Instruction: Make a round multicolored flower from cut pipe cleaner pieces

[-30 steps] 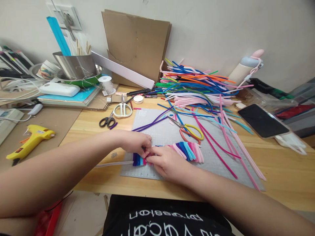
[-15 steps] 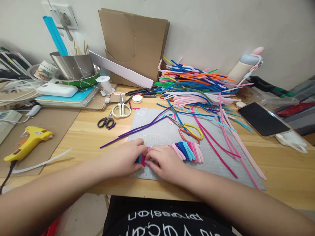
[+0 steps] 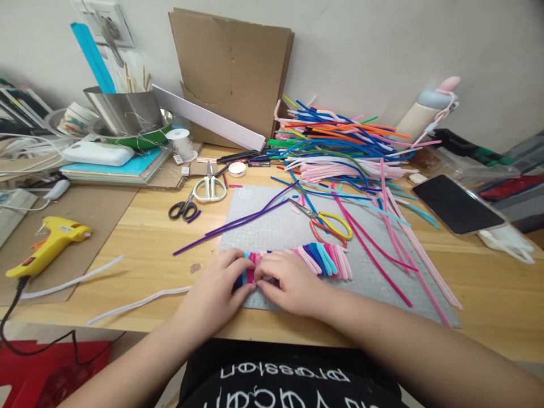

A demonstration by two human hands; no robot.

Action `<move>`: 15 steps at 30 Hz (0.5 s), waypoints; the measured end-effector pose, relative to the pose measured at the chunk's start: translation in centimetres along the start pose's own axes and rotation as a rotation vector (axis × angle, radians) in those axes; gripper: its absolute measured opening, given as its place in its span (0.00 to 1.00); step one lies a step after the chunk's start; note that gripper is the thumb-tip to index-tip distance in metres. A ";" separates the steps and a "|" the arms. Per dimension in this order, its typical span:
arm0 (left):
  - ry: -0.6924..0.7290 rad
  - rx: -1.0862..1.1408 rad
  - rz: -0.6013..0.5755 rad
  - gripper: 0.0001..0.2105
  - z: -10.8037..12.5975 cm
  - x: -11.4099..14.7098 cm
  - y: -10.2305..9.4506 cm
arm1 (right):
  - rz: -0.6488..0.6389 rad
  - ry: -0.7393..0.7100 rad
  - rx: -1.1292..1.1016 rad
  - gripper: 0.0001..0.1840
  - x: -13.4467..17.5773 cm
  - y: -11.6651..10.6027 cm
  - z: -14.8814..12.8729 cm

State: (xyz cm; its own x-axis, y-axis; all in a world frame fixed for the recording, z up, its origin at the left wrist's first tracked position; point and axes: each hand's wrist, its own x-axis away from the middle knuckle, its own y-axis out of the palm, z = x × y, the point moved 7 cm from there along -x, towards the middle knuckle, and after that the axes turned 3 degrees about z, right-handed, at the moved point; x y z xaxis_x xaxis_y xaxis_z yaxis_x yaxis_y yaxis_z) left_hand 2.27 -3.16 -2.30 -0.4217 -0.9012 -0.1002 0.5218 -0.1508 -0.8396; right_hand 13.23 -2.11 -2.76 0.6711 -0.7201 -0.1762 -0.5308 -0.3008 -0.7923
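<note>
A row of folded pipe cleaners (image 3: 325,260) in pink, blue, turquoise and magenta lies along the front of the grey cutting mat (image 3: 255,212). My left hand (image 3: 223,281) is closed on the row's left end, thumb and forefinger pinching it. Close beside it, my right hand (image 3: 287,280) also pinches the row, its fingers curled over the middle. Both sets of fingertips nearly meet and hide the part between them. A white pipe cleaner (image 3: 140,303) runs leftward from under my left hand. Behind the row lie yellow-and-orange scissors (image 3: 329,224).
Loose purple pipe cleaners (image 3: 238,222) and magenta ones (image 3: 369,249) cross the mat. A large pile of pipe cleaners (image 3: 340,147) lies at the back. White scissors (image 3: 209,187), black scissors (image 3: 183,209), a yellow glue gun (image 3: 49,243) and a phone (image 3: 457,204) surround the work.
My left hand and forearm have shifted slightly nearer me, uncovering the white pipe cleaner on the table and a small clear piece. My right hand stays almost in place, fingertips still pinching.
</note>
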 end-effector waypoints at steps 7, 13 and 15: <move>0.021 -0.032 0.060 0.06 0.2 0.6 0.3 | -0.002 -0.033 0.044 0.02 0.2 0.0 -0.4; 0.011 -0.043 0.050 0.07 -0.4 0.5 -0.1 | -0.022 -0.029 0.018 0.03 0.2 -0.2 -0.2; 0.006 -0.037 0.037 0.07 -0.7 0.5 -0.3 | -0.028 -0.029 0.012 0.03 0.2 -0.2 -0.2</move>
State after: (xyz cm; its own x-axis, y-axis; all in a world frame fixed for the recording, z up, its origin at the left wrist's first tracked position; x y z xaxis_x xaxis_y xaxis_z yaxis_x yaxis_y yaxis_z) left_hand 1.37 -3.32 -2.45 -0.4069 -0.9034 -0.1352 0.5095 -0.1017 -0.8544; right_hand 13.37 -2.34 -2.52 0.7007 -0.6928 -0.1705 -0.5053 -0.3132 -0.8041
